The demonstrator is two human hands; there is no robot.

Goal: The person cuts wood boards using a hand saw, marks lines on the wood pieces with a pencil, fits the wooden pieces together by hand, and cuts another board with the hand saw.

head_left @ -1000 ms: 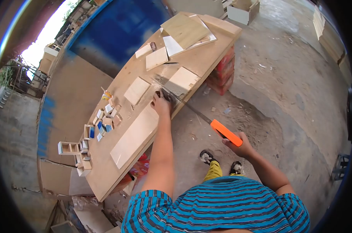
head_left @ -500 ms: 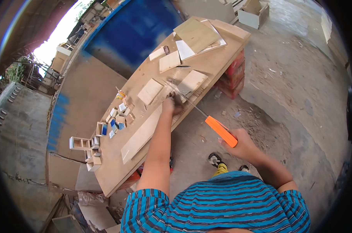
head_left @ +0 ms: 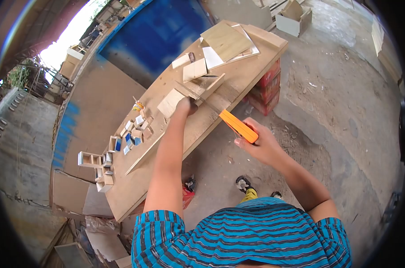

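Observation:
My right hand is closed around the orange handle of a handsaw. The saw's thin blade reaches over the workbench, passing just beyond my left hand. That hand grips a long, narrow wooden board, which is tilted up and seen nearly edge-on; its fingers are partly hidden. A tilted wooden length shows on the far side of the blade; whether it is joined to the board I cannot tell. Beside my left hand lies a flat wooden piece.
Small wooden blocks and little box frames stand along the bench's left side. Larger panels lie stacked at its far end, near a smaller wooden piece. Red crates sit under the bench.
The board has gone from lying flat to tilted on edge, and my left hand has shifted up and left with it. My right hand has brought the saw up and left.

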